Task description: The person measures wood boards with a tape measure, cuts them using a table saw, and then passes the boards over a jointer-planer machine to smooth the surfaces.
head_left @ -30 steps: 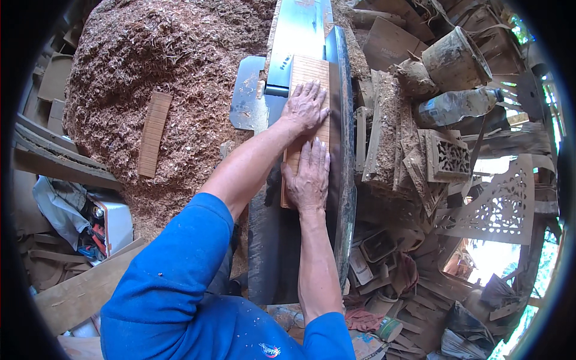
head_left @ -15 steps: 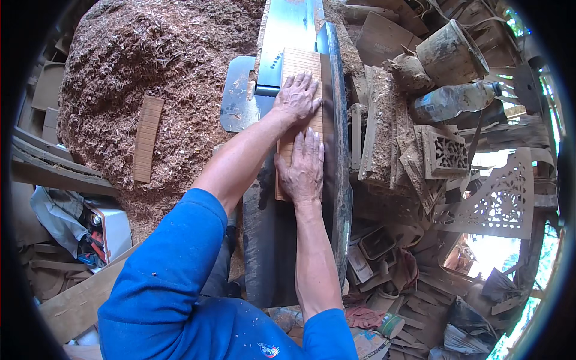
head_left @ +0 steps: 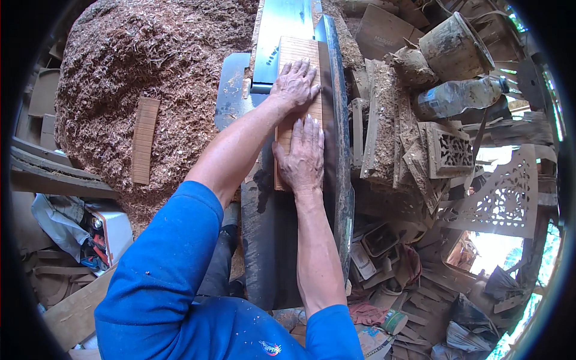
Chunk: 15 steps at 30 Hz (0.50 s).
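A striped wooden board lies lengthwise on a jointer, its right side along the dark upright fence. On the board's middle rests my left hand, pressed flat with fingers stretched forward. Just behind it, my right hand is also flat on the near part, fingers forward and thumb at the board's left edge. The cutter slot shows to the left of my left hand; the board and hand cover the rest of it. Both forearms are bare below blue sleeves.
Left of the machine rises a big heap of wood shavings, with a similar striped board lying on it. On the right are a dirty bucket, a plastic bottle and carved panels. Wood scraps litter the lower right.
The board has slid a little forward along the jointer, away from me. Both hands have moved with it, still flat on top. The view has shifted slightly.
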Each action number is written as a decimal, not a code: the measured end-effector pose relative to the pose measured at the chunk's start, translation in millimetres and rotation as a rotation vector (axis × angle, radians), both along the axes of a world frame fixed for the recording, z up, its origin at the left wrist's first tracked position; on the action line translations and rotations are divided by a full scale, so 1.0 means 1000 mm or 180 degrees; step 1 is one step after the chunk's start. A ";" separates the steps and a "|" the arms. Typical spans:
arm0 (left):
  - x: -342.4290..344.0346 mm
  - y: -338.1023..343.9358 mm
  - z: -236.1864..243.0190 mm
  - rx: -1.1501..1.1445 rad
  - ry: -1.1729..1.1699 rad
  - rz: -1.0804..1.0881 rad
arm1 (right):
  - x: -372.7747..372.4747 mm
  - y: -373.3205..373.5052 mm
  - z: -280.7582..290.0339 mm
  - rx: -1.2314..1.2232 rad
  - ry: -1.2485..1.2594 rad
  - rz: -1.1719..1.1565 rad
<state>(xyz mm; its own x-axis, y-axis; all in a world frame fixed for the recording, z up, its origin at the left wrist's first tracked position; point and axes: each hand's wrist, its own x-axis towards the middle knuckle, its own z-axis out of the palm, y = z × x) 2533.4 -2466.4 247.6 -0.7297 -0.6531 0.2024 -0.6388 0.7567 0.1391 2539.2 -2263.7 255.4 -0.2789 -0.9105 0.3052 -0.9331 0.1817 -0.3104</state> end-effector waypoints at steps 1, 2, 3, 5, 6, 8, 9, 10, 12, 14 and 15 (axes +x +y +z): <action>-0.002 -0.001 0.000 0.0005 0.0002 -0.0010 | -0.001 -0.001 0.000 0.0005 0.0002 -0.0010; -0.003 -0.002 0.000 0.0008 0.0007 -0.0005 | -0.003 -0.003 0.000 -0.0019 0.0031 -0.0011; -0.004 -0.003 0.000 0.0011 0.0011 0.0000 | -0.004 -0.004 0.000 -0.0044 0.0059 -0.0012; -0.004 -0.008 -0.001 -0.0007 0.0003 0.0017 | -0.004 -0.008 -0.002 -0.0047 0.0064 -0.0006; -0.004 -0.010 -0.002 -0.0026 -0.0003 0.0033 | -0.004 -0.009 -0.003 -0.0052 0.0071 -0.0002; -0.007 -0.013 -0.001 -0.0007 -0.0029 0.0026 | -0.006 -0.012 -0.002 -0.0049 0.0066 -0.0015; -0.008 -0.014 0.000 0.0008 -0.0057 0.0027 | -0.007 -0.014 -0.002 -0.0050 0.0057 -0.0019; -0.009 -0.016 0.001 0.0008 -0.0058 0.0020 | -0.008 -0.016 -0.001 -0.0050 0.0056 -0.0026; -0.011 -0.020 0.002 0.0071 -0.0074 0.0046 | -0.009 -0.019 0.000 -0.0007 0.0014 -0.0024; -0.010 -0.022 0.001 0.0075 -0.0058 0.0050 | -0.010 -0.022 0.000 0.0016 0.0024 -0.0032; -0.010 -0.023 0.001 0.0074 -0.0041 0.0059 | -0.010 -0.024 -0.001 0.0034 0.0037 -0.0034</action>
